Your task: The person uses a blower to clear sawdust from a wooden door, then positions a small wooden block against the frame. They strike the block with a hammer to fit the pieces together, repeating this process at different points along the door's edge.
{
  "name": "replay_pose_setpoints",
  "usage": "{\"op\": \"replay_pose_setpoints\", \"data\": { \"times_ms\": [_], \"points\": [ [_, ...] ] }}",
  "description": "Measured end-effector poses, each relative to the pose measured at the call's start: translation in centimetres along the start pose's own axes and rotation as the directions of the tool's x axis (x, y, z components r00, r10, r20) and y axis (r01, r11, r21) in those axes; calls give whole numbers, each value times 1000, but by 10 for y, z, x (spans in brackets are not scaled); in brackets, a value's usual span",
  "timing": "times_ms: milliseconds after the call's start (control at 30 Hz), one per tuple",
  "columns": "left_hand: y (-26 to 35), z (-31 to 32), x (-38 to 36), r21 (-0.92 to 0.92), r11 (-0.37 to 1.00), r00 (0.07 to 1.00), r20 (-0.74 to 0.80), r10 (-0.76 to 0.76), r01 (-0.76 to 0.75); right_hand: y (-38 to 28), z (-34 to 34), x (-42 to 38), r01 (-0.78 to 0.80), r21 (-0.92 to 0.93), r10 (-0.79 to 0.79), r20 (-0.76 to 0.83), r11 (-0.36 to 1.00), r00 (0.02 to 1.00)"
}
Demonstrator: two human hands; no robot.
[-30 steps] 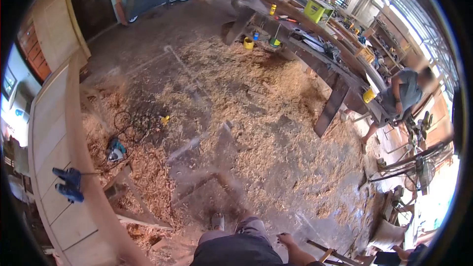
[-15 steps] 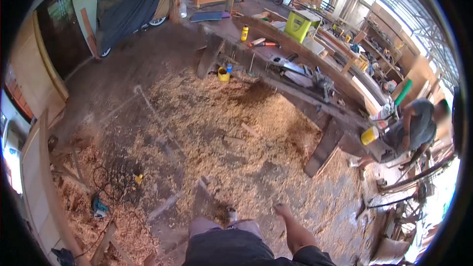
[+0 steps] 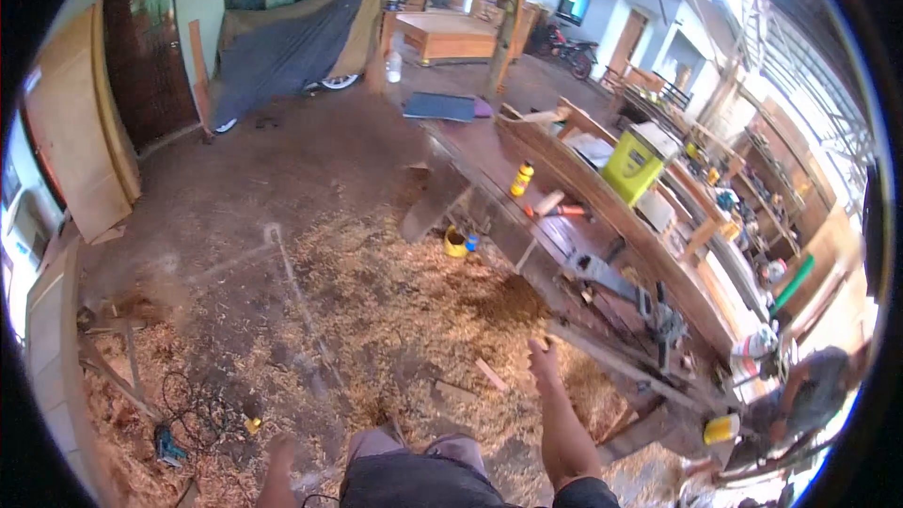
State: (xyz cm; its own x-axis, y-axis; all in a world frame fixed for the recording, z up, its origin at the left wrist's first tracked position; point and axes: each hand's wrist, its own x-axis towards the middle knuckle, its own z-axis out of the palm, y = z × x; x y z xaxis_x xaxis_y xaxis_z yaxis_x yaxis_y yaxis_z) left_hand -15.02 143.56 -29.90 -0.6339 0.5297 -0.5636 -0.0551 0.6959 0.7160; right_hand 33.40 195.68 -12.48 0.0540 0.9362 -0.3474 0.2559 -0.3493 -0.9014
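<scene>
My right hand [image 3: 543,359] is raised ahead of my body, with its fingers apart and nothing visible in it. It appears in front of the shaving-covered floor, near the lower edge of the long workbench [image 3: 503,210]. Low in the view, left of my legs, my left hand [image 3: 281,454] is smeared by motion, so its fingers cannot be made out. On the bench lie an orange-handled tool [image 3: 567,212], a yellow bottle [image 3: 521,179] and a grey metal machine part [image 3: 607,275].
Wood shavings [image 3: 376,273] cover much of the floor. A teal power tool [image 3: 168,447] with a tangled cable lies at lower left. A yellow container [image 3: 455,242] stands beside the bench. Another person [image 3: 809,393] bends at the far right, near a yellow can [image 3: 720,429].
The view has tilted up and turned, so the bench appears nearer the middle. My right hand has risen in view, and my left hand and forearm show more at lower left.
</scene>
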Motion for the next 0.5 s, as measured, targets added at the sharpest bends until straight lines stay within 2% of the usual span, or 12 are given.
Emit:
{"op": "replay_pose_setpoints", "data": {
  "times_ms": [67,100,133,167,200,233,300,333,367,433,467,500],
  "points": [
    [67,24,40,25,931,930,-29,365,-365,-27,17,74,73,-177,-101,-159,982,982],
    [100,44,47,470,665,761,22,648,-580,-53,23,102,126,-163,-147,-123,979,981],
    [126,64,56,172,748,767,124,630,-641,-85,27,132,185,-149,-197,-71,971,978],
    [149,85,64,-175,797,765,225,604,-578,-108,21,178,97,-344,-97,16,934,995],
    [171,107,71,-444,795,754,323,572,-413,-136,38,215,181,-377,-166,72,908,983],
    [185,134,60,-309,861,796,346,497,-403,-162,56,243,264,-386,-230,132,884,964],
    [193,171,60,-388,872,743,479,468,-299,-216,131,281,424,-366,-328,296,828,897],
    [184,198,66,-500,798,648,492,581,-336,-243,179,287,495,-347,-355,393,797,848],
    [202,200,62,-392,875,776,443,450,-283,-266,225,285,556,-321,-374,481,767,793],
    [229,201,59,-234,967,930,325,170,-95,-299,301,282,659,-276,-368,651,700,664],
    [229,219,60,-132,991,984,177,-14,38,-312,333,285,698,-252,-354,718,671,599],
    [231,243,62,-66,975,978,14,-209,210,-321,357,288,724,-225,-333,773,652,540]
  ]
}}
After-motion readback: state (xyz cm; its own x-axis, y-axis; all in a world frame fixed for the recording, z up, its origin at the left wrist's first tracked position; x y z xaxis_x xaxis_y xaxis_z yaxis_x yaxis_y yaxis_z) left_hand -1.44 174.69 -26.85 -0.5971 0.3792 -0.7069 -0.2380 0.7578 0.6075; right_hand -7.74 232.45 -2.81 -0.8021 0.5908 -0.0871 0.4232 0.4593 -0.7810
